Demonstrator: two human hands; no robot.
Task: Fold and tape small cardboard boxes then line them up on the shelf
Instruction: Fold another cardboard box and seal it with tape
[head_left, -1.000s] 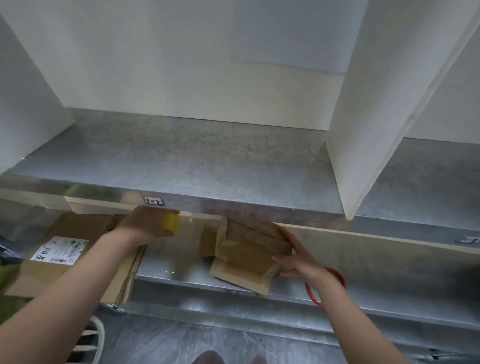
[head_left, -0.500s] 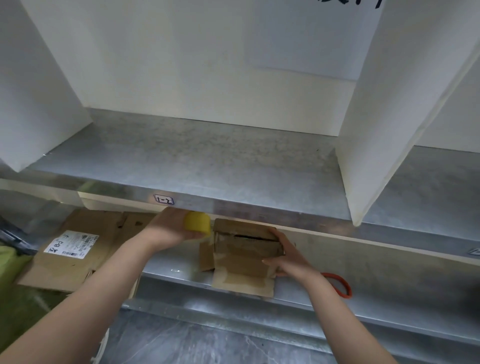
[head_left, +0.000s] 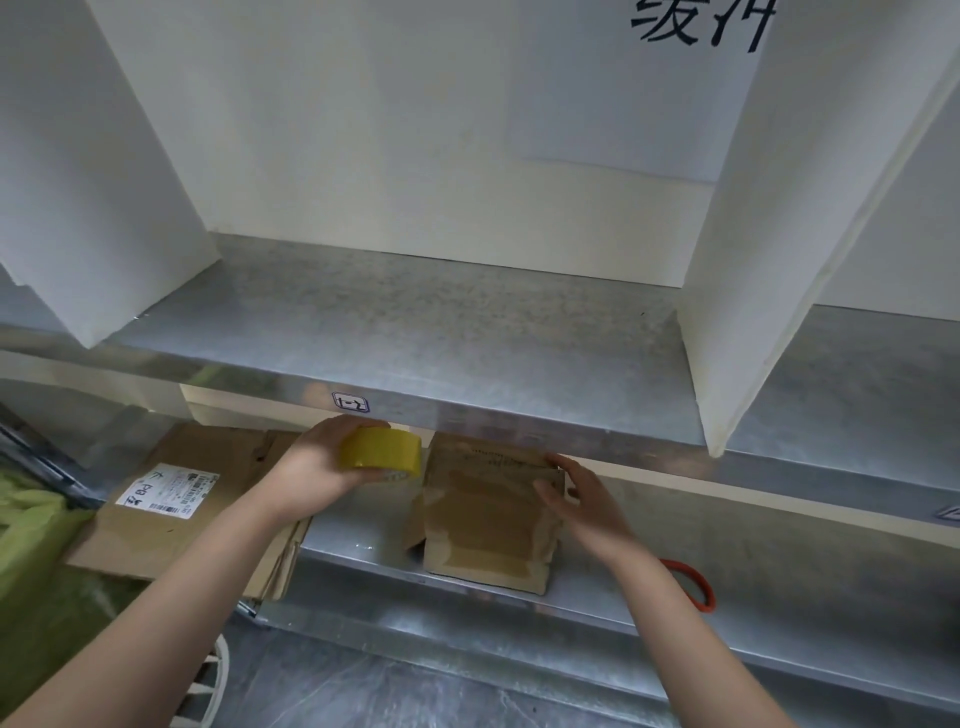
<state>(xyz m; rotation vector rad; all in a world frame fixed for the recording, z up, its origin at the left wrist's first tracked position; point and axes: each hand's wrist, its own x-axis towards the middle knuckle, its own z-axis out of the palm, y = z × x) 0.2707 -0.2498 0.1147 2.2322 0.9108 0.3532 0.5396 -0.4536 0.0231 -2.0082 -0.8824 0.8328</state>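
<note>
The box (head_left: 483, 519) stands at the lower shelf's (head_left: 769, 551) front edge. The right hand (head_left: 584, 506) lies loose-fingered against its side, not gripping. Just beyond, the left hand (head_left: 311, 467) grips the tape roll (head_left: 382, 449). Pulling tape could drag the lightly steadied box off.

The small cardboard box (head_left: 488, 519) stood upright on the lower shelf (head_left: 363, 543), just left of our right hand (head_left: 587, 504), which touched its right side with the thumb across the front. It was brown and creased, with glossy tape strips across its front face. The yellow tape roll (head_left: 381, 449) sat gripped in our left hand (head_left: 317, 462), just left of the box's top corner. Flattened cardboard (head_left: 156, 540) with a white label lay on the same shelf, under our left wrist and beyond it to the left.
</note>
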